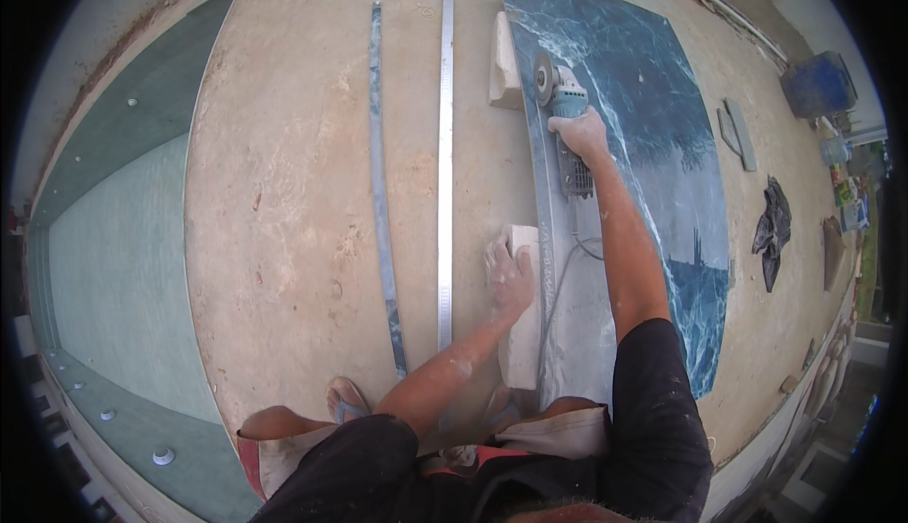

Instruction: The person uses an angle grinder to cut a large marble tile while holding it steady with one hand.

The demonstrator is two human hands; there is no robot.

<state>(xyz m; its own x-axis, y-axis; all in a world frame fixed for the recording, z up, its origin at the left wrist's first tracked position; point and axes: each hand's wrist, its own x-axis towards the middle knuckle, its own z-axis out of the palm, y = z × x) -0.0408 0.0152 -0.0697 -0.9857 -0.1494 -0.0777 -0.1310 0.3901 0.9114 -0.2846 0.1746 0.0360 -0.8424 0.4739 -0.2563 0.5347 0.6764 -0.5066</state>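
My right hand (pixel 580 133) is wrapped round an angle grinder (pixel 569 100) with a round cutting disc at its far end. The grinder is over the left edge of a glossy dark blue-green marbled slab (pixel 653 60), dusty grey along that side. From the tool a cord (pixel 558 310) runs back toward me over the slab. My left hand (pixel 512 282), white with dust, grips the far end of a long white block (pixel 520 348) beside the slab's near left edge. Its fingers curl over the block and are partly hard to make out.
Left of the slab lie a long metal straightedge (pixel 445 145) and a narrow marbled strip (pixel 380 173). Another white block (pixel 504 60) sits at the slab's far left edge. A green-tiled pool (pixel 123 239) drops off at left. At right are a black plastic bag (pixel 774 225) and a blue container (pixel 819 85).
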